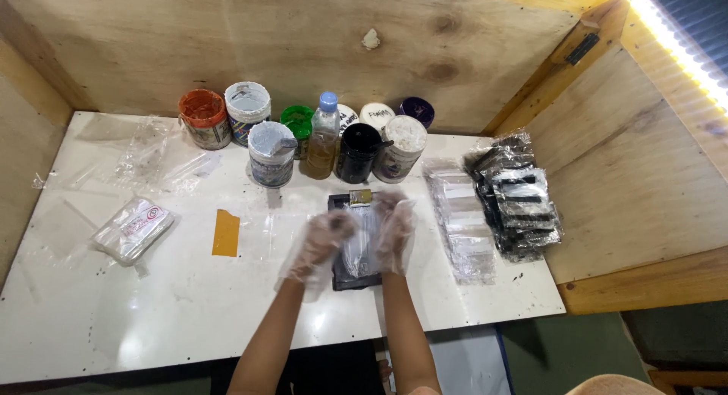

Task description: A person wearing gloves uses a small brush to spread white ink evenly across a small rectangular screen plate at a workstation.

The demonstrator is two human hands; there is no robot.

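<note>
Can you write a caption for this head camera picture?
Two gloved hands, left hand and right hand, press a clear bag onto a black tray.

The near strip of the tabletop (174,319) lies bare from left to right, and a hand could sweep along it freely. A row of jars (303,133) with a bottle (324,137) blocks the far edge in the middle. On the right, stacked clear bags (462,221) and black packs (519,202) fill the way to the plywood wall (629,167). To the left lie a white packet (133,228), loose plastic film (152,160) and an orange card (226,233), with open gaps between them.
</note>
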